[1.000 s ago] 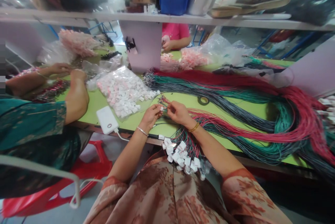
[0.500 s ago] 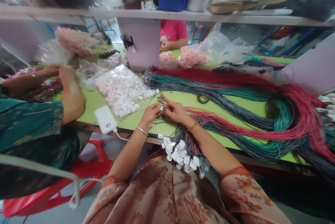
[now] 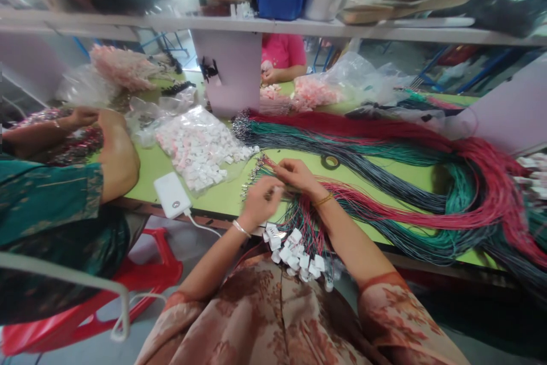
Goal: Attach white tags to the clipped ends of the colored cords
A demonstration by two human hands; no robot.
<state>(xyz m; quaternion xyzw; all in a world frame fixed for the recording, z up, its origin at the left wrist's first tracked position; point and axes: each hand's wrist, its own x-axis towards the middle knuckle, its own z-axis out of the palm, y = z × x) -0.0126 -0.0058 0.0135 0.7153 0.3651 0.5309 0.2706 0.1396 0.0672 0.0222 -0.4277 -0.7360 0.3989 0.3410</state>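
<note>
Wire bundle on green table: right hand pinches loose wire ends. Left hand curled shut on strands just beside white connectors.

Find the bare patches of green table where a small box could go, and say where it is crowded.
Bare green shows around the tape roll, between the far wire bundles and the held wires by the right hand; also between the power bank, connector bag and left hand. The right half of the table is buried.
</note>
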